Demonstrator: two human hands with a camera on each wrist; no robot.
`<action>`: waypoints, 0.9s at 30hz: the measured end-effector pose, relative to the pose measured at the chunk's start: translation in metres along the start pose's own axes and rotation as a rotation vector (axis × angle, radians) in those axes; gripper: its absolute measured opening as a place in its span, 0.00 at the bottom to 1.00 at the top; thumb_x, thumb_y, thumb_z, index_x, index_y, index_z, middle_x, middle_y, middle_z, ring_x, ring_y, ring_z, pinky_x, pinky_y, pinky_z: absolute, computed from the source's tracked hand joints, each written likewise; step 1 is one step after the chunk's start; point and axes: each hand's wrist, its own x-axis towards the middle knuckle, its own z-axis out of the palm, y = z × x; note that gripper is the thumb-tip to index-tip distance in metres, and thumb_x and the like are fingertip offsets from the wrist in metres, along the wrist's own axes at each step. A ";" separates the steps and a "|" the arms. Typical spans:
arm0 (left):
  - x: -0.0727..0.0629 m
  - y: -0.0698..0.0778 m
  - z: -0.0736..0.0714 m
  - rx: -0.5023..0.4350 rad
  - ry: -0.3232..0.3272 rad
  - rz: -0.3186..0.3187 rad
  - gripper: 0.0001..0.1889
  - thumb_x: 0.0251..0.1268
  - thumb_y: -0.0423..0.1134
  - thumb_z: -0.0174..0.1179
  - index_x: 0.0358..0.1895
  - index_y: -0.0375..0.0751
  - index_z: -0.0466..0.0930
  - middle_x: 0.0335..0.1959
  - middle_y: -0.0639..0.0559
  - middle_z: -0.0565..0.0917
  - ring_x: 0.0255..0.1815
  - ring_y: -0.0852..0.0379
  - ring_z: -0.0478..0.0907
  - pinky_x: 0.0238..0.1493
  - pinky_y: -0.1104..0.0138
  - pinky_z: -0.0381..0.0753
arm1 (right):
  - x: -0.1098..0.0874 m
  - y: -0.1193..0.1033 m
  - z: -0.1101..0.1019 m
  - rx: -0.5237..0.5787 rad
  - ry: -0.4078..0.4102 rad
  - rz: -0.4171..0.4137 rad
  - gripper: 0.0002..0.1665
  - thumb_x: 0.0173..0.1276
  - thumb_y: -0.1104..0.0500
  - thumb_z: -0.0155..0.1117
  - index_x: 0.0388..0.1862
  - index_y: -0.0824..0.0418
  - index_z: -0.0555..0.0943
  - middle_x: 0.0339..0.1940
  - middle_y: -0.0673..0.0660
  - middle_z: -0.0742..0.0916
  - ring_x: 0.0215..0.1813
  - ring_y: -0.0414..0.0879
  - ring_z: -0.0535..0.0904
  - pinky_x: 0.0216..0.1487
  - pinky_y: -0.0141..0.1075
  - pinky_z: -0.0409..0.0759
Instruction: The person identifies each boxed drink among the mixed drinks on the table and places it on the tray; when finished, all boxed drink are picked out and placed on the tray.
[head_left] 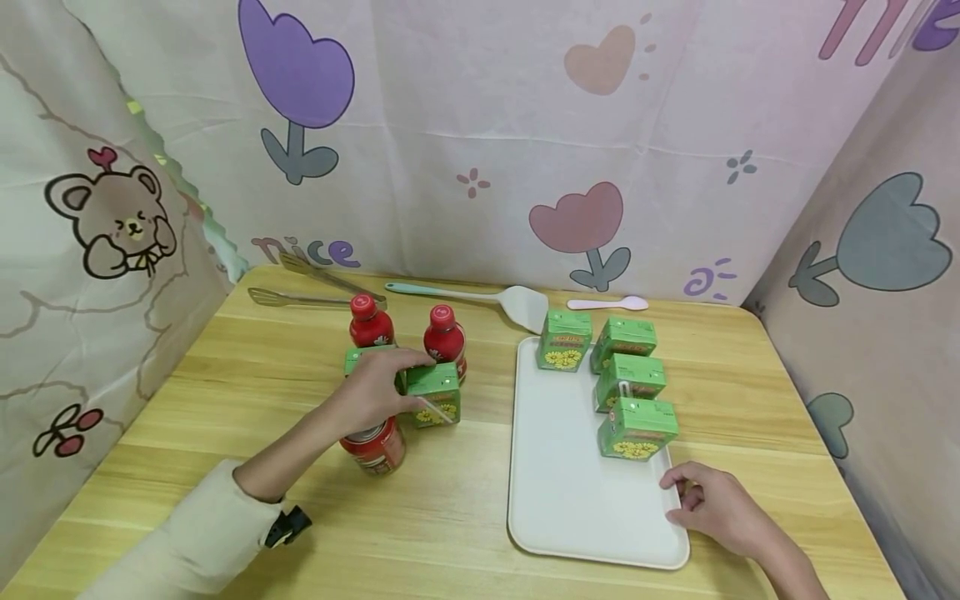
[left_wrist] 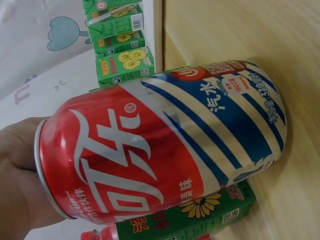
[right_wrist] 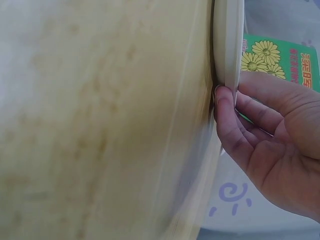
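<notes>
My left hand (head_left: pixel 372 385) reaches over a red can and pinches a green drink carton (head_left: pixel 438 400) with yellow flowers between thumb and fingers. Another green carton (head_left: pixel 360 357) is mostly hidden behind that hand. The red cola can (head_left: pixel 380 450) stands just in front of it and fills much of the left wrist view, where the can (left_wrist: pixel 125 150) shows blue and silver stripes. On the right, my right hand (head_left: pixel 712 504) pinches the right rim of a white tray (head_left: pixel 555 475). In the right wrist view, the thumb and fingers (right_wrist: pixel 227 112) meet at the tray's edge.
Two red bottles (head_left: pixel 371 323) (head_left: pixel 446 337) stand behind the left-hand cartons. Several green cartons (head_left: pixel 637 429) stand on the tray's back and right side. Metal tongs (head_left: pixel 300 297), a white spatula (head_left: pixel 525 307) and a pink spoon (head_left: pixel 609 304) lie along the table's back edge, before a printed curtain.
</notes>
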 end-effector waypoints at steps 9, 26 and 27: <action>0.001 0.003 0.001 0.032 -0.006 -0.005 0.27 0.47 0.32 0.72 0.55 0.40 0.79 0.57 0.43 0.80 0.59 0.42 0.75 0.59 0.46 0.75 | -0.001 -0.001 0.000 0.006 -0.002 0.002 0.20 0.51 0.66 0.74 0.44 0.63 0.78 0.24 0.52 0.77 0.26 0.37 0.70 0.24 0.28 0.70; -0.001 0.000 0.005 0.010 0.004 0.057 0.28 0.48 0.35 0.72 0.56 0.38 0.78 0.57 0.42 0.80 0.59 0.43 0.76 0.58 0.48 0.77 | -0.001 0.000 -0.001 0.012 0.000 -0.012 0.20 0.51 0.65 0.74 0.44 0.63 0.78 0.25 0.52 0.78 0.26 0.36 0.70 0.24 0.28 0.71; -0.001 -0.001 0.006 0.009 0.007 0.060 0.27 0.48 0.35 0.72 0.56 0.37 0.79 0.57 0.42 0.80 0.58 0.43 0.76 0.57 0.48 0.77 | -0.001 0.000 0.000 0.012 0.002 -0.012 0.20 0.51 0.66 0.74 0.43 0.63 0.78 0.25 0.52 0.78 0.26 0.36 0.70 0.24 0.28 0.71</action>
